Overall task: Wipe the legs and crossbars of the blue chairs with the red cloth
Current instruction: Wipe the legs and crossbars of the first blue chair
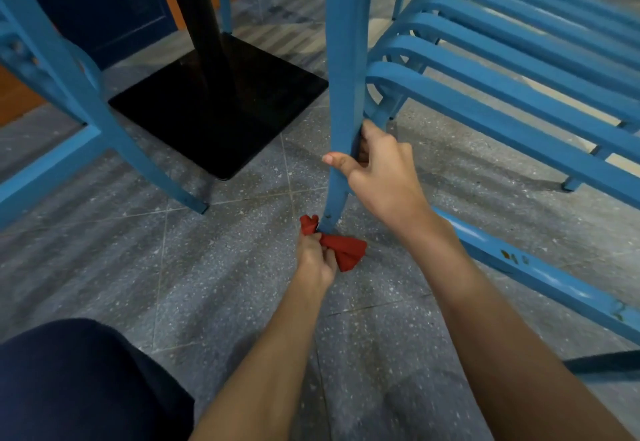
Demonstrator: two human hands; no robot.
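with the right hand point(375, 167) gripping the chair leg point(341, 94) and the left hand point(317, 257) bunching the red cloth point(348, 250) at its foot, a hard tug could tip the chair.

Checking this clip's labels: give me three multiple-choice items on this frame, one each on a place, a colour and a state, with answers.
1. Where is the red cloth? A on the seat slats; B at the foot of the chair leg; C on a crossbar.
2. The table base is: A black; B white; C red.
3. The right hand: A hangs free; B grips the chair leg; C holds the cloth.
B, the left hand holds it there; A, plainly black; B, it wraps round the leg.
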